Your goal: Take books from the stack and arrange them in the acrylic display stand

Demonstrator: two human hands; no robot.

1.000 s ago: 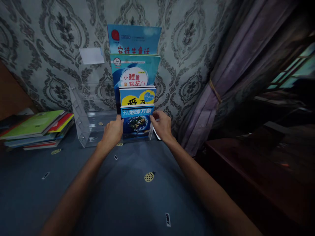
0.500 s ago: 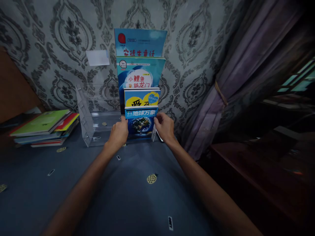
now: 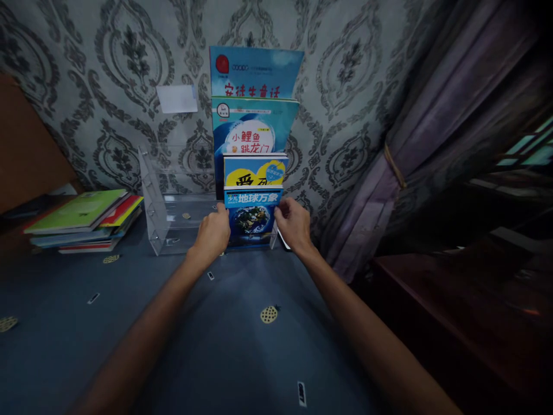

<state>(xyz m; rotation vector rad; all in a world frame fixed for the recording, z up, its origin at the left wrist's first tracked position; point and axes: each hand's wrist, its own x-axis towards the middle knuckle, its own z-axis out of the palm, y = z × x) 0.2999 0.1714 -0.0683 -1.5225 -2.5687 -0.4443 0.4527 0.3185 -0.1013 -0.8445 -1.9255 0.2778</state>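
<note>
A dark blue book (image 3: 254, 222) with the Earth on its cover stands upright at the lowest front level of a clear acrylic rack (image 3: 156, 222). My left hand (image 3: 213, 231) is closed on the book's left edge, thumb uppermost. At its right edge, the fingers of my right hand (image 3: 294, 223) pinch the cover. Behind it, in rising steps, stand a yellow-and-blue book (image 3: 254, 170), a turquoise book (image 3: 283, 124) and a taller blue book (image 3: 283, 69). The lower parts of these three are hidden by the books in front.
A stack of books (image 3: 80, 213), green on top, lies left of the rack on the dark blue tablecloth (image 3: 207, 346). A white card (image 3: 177, 98) shows against the patterned wall. A purple curtain (image 3: 380, 173) hangs at right. Part of a dark flat object (image 3: 284, 241) lies behind my right hand.
The whole view has shifted, so the rack and books appear slightly further right. Both hands keep the same hold at the Earth book's edges.
</note>
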